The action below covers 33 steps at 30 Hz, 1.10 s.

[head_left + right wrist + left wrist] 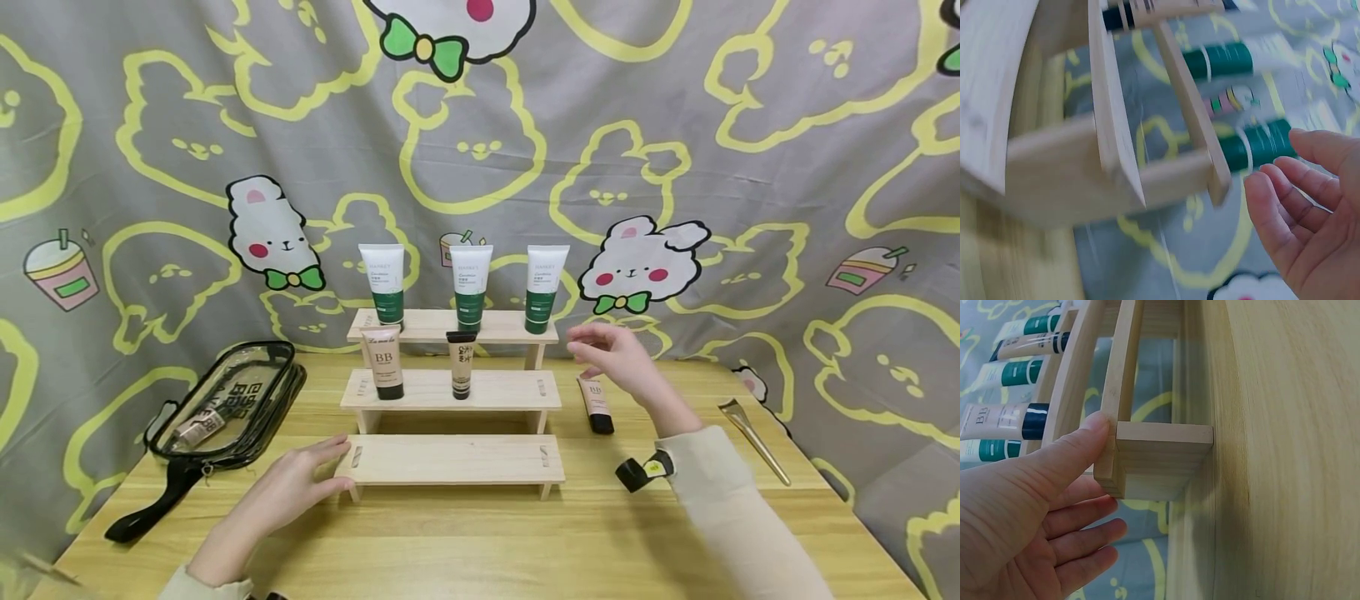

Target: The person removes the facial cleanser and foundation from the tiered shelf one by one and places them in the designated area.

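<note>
A three-step wooden display stand (pixel 453 460) sits mid-table. My left hand (pixel 300 483) holds the left end of its lowest step; in the left wrist view the thumb (pixel 1079 447) presses the step's edge, the other fingers behind it. To the right of the top step, my right hand (pixel 618 358) hovers with loosely bent fingers and nothing in them. Near it stands the right-hand green-and-white tube (pixel 546 287), one of 3 on the top step. A pink BB cream tube (pixel 384 364) and a slim beige tube (pixel 462 367) stand on the middle step.
Another BB cream tube (pixel 596 407) lies on the table below my right hand. A gold brush-like tool (pixel 757 442) is farther right. At left, a clear black-trimmed pouch (pixel 281 408) contains a tube (pixel 198 429). A patterned curtain (pixel 495 108) hangs behind the table.
</note>
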Motion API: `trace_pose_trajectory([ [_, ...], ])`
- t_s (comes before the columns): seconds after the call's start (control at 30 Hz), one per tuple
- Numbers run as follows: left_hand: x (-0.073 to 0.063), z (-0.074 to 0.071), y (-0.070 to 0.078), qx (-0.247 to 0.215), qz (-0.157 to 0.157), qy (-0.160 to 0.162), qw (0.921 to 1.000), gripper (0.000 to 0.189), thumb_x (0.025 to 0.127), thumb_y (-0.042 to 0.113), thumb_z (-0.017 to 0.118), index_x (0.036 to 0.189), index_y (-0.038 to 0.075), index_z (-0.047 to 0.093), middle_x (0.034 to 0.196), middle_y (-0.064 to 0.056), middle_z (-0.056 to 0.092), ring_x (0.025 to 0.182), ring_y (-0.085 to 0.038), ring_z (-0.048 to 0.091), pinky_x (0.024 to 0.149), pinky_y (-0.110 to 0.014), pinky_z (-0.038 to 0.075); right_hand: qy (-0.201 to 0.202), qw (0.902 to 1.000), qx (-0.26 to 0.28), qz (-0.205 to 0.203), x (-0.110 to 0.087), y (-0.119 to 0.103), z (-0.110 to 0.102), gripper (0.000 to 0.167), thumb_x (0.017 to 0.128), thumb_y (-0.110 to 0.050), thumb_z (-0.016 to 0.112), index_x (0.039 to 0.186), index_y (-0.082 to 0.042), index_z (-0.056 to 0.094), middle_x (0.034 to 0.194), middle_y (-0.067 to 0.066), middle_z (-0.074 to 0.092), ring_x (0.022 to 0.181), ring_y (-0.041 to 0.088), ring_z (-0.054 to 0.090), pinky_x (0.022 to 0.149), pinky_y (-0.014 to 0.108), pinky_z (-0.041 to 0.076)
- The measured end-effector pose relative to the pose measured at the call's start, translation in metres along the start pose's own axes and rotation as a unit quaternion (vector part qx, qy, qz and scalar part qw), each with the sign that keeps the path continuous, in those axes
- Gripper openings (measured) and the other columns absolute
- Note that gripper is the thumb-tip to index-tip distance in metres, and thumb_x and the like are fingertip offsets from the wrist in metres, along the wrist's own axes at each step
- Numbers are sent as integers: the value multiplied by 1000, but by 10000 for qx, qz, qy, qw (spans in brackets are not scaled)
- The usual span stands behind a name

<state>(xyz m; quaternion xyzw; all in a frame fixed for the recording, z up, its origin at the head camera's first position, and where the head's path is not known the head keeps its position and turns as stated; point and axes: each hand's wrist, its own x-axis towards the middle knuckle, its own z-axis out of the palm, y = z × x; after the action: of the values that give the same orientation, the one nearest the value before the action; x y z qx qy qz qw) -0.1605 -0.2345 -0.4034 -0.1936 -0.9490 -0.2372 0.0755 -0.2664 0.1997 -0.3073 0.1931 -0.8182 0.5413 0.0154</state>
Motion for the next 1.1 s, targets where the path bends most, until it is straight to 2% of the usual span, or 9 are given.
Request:
trace_pose_trajectory([
  [0.2,0,1,0,1,-63,-11,10000,54,78,29,71,120,-4,58,129,-18,50,111,-38,52,92,-51,42,-236,9991,113,-322,6,-10,30,30,90,-13,61,111,8,58,97,17,61,86,34,57,61,36,56],
  [0.53,0,1,0,12,-61,-9,10000,55,78,29,72,119,-4,58,129,-19,50,110,-38,52,92,-50,42,-458,9978,289,-395,14,-15,72,27,89,-11,63,109,5,59,95,17,62,81,28,58,60,36,56],
  [0.73,0,1,0,-3,-58,3,10000,55,78,29,72,120,-4,58,129,-18,50,111,-38,51,92,-50,42,-568,9958,578,-419,20,-14,88,29,87,-8,64,111,8,57,93,13,62,79,24,59,61,39,56],
  [0.93,0,0,0,-45,-81,9,10000,55,79,30,71,120,-4,58,129,-18,49,112,-38,51,93,-50,41,-573,9959,662,-238,23,-17,101,29,86,-7,65,111,6,58,92,12,61,77,34,58,57,38,56],
  [1.1,0,1,-1,-30,-56,19,10000,55,78,29,72,119,-5,58,129,-18,50,111,-38,51,92,-50,42,-551,9959,701,-146,25,-19,110,31,85,-6,65,112,7,57,93,12,60,69,32,59,52,38,56],
])
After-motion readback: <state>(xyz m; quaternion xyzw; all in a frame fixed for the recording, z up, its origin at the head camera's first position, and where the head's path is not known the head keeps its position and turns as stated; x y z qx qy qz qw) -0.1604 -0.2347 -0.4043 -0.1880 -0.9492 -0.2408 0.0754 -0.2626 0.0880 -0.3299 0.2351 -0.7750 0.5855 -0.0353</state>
